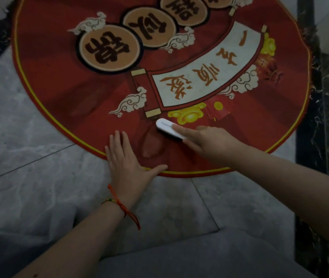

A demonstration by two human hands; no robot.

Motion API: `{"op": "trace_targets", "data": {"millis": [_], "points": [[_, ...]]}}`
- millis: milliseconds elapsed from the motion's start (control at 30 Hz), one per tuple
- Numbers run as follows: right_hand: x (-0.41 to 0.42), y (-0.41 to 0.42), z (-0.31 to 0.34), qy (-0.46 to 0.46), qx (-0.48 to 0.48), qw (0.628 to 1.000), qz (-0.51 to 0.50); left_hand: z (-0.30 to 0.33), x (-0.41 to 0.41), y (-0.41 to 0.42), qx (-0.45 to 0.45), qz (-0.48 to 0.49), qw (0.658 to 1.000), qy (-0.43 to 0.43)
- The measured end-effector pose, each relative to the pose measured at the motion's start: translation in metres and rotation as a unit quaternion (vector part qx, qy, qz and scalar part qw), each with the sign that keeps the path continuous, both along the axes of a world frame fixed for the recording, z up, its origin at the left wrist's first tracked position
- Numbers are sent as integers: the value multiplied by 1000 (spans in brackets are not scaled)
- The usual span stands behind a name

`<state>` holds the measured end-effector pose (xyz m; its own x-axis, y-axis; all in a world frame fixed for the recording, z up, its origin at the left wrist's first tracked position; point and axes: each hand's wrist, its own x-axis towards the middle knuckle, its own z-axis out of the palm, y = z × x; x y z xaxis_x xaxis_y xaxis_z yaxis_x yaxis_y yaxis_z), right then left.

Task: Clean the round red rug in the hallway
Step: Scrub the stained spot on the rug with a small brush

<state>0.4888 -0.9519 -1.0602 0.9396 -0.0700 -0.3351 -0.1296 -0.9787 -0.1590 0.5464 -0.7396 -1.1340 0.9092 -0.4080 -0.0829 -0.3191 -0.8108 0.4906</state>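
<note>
Your right hand (pixel 209 145) grips a white brush (pixel 168 128) with unreadable grey lettering, on the rug (pixel 59 63) near its near edge; red, yellow-rimmed, printed with Chinese characters, it lies on the tiles (pixel 29 147); your left hand (pixel 125 163) presses its edge, fingers flat.

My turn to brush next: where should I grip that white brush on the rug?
Grip the white brush across its long narrow sides, from above at its near-right end, as the right hand does; it lies flat on the rug.
</note>
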Motion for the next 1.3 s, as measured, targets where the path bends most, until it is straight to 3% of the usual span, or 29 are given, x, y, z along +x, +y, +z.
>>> {"op": "trace_targets", "data": {"millis": [167, 367, 533, 733, 933, 1100, 1300], "points": [[-35, 25, 5, 10, 33, 997, 71, 4, -1, 0, -17, 4, 1000, 8], [-1, 0, 0, -1, 17, 1000, 2, 1, -1, -2, -7, 2, 1000, 4], [-36, 23, 11, 17, 33, 996, 82, 3, -1, -3, -13, 4, 1000, 10], [8, 3, 2, 10, 4, 1000, 5, 2, -1, -6, 4, 6, 1000, 10], [-27, 29, 17, 39, 26, 996, 78, 0, 0, -5, 4, 9, 1000, 17], [13, 8, 14, 29, 6, 1000, -1, 0, 1, -6, 15, 3, 1000, 15], [-6, 38, 18, 50, 23, 994, 91, 2, 1, -5, 1, 8, 1000, 25]]}}
